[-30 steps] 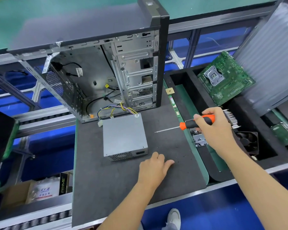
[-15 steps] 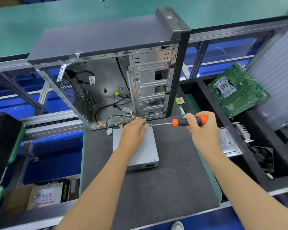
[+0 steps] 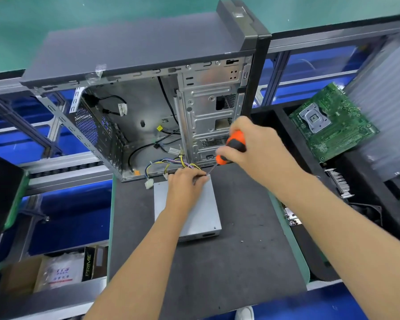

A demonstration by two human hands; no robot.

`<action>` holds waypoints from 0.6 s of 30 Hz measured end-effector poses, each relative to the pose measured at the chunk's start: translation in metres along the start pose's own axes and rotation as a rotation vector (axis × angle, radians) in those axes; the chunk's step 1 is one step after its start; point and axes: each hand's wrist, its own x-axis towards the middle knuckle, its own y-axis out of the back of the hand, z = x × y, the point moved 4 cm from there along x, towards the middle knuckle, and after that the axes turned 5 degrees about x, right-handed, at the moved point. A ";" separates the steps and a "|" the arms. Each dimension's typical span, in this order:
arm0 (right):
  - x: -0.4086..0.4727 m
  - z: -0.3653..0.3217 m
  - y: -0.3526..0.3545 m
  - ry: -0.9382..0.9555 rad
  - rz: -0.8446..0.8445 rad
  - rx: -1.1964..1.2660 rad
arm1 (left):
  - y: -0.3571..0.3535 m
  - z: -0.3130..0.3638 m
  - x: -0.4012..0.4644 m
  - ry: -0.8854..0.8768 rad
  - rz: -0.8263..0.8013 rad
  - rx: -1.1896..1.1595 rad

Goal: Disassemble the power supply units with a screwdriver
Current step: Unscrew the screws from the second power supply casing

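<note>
Power supply unit [image 3: 194,211] on bench [image 3: 217,273]; your left hand [image 3: 186,183] now grips its far edge; right hand [image 3: 252,146], holding screwdriver [image 3: 231,147], has tipped the blade down onto the corner; unscrewing about to start.

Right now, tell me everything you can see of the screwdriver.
The screwdriver has a chunky orange handle with black grip sections, apparently plastic or rubber, and a thin bare metal shaft. The right hand grips the handle, holding the tool tilted, shaft slanting down and left. Its tip meets the far right corner of the grey power supply unit, right at the fingertips of the left hand, which rests on the unit. The tip itself is too blurred to tell its type.
</note>
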 end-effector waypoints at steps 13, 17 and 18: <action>0.015 -0.098 -0.036 0.388 -0.474 -0.520 | 0.009 -0.010 -0.055 0.057 -0.014 0.025; 0.006 -0.097 -0.035 0.372 -0.599 -0.409 | 0.038 0.003 -0.059 0.063 0.064 -0.343; 0.007 -0.096 -0.034 0.358 -0.571 -0.430 | 0.049 0.013 -0.058 0.027 0.107 -0.382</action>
